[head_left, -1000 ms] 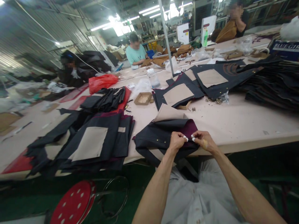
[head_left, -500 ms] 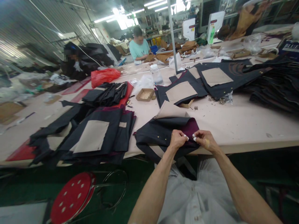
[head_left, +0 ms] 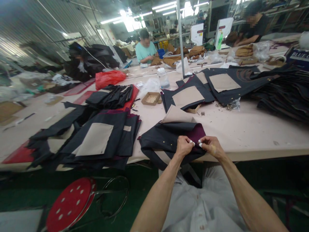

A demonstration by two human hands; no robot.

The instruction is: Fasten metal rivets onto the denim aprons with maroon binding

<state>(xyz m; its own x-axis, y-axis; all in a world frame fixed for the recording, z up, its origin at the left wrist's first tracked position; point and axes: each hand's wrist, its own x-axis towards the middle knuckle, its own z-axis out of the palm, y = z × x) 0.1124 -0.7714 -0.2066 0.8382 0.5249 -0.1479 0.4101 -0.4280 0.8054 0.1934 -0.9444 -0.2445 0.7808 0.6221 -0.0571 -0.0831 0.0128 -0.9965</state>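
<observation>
A dark fabric piece (head_left: 159, 135) with a maroon underside and a beige patch lies folded at the table's front edge, partly hanging over it. Small brass-coloured studs show on its dark face. My left hand (head_left: 185, 145) pinches the fabric near its maroon part (head_left: 196, 132), thumb and finger closed. Close by on the right, my right hand (head_left: 211, 145) is also closed in a pinch at the maroon side; whatever sits between its fingertips is too small to make out. White wraps cover fingertips on both hands.
Stacked dark pieces with beige patches (head_left: 95, 138) lie left, more (head_left: 188, 96) behind and right. A small box of metal bits (head_left: 151, 98), loose fittings (head_left: 202, 113) and a clear jar (head_left: 163, 78) stand beyond. A red stool (head_left: 70, 203) is below left. Co-workers sit across the table.
My right fingertips have shifted slightly left, closer to my left hand. At the far right, a co-worker has lowered brown fabric onto the table. The view has shifted a little.
</observation>
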